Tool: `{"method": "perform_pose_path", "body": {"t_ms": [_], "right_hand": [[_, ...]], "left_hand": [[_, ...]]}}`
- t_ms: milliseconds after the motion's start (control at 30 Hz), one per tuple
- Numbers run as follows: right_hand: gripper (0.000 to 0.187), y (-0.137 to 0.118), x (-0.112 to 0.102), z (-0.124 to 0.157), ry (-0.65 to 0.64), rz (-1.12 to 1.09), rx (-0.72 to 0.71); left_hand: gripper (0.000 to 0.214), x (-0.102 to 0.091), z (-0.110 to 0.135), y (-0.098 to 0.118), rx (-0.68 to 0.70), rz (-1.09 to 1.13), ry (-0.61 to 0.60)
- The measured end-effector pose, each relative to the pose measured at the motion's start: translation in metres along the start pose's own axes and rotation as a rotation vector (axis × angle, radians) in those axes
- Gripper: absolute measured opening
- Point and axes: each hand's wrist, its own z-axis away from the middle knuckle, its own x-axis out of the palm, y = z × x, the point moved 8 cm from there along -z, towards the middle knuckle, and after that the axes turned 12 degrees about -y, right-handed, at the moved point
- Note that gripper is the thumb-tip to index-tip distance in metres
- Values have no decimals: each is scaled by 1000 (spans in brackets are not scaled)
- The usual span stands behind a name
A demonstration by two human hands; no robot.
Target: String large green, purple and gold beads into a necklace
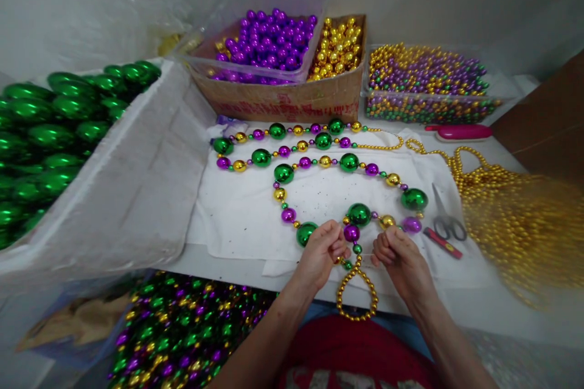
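Observation:
A necklace of green, purple and gold beads (359, 214) winds over the white cloth (241, 213) in front of me. Its two ends meet between my hands, above a small loop of gold beads (339, 295) hanging at the table's near edge. My left hand (325, 247) is closed in a pinch left of that junction, close to a large green bead. My right hand (400, 255) is closed likewise on the right, below a gold bead. A faint thin thread seems to stretch between the two hands; its ends are hidden in my fingers. Another bead strand (261, 158) lies behind.
Scissors (449, 228) and a red-and-black tool (443, 243) lie right, near piled gold bead chains (515, 213). Behind stand a purple-bead tub (255, 67), a cardboard box (283, 100) and a mixed-bead tub (429, 96). A white foam box (155, 170) holds green beads at left.

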Motion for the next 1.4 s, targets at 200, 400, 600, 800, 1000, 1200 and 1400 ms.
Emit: {"method": "perform_pose_path", "body": {"t_ms": [200,400,600,800,1000,1200,1400], "right_hand": [[30,-1,-2,1,7,-6,0],[30,-4,-1,0,-4,-5,3],[30,-5,0,-2,-11,15,5],[30,-8,5,1,-23,23,15],[28,-5,14,19,-78,-13,104],[29,-1,9,46,-38,76,175],[29,-5,10,39,-34,128,87]], "left_hand": [[28,0,-4,0,-45,-79,3],[30,1,-6,-3,-59,-118,-6],[33,1,-8,-3,-73,-120,12],[33,7,-6,-2,-89,-163,1],[32,28,14,4,-112,-225,-80],[33,42,47,-10,-202,-395,-140],[31,48,54,-38,-201,-87,-180]]}}
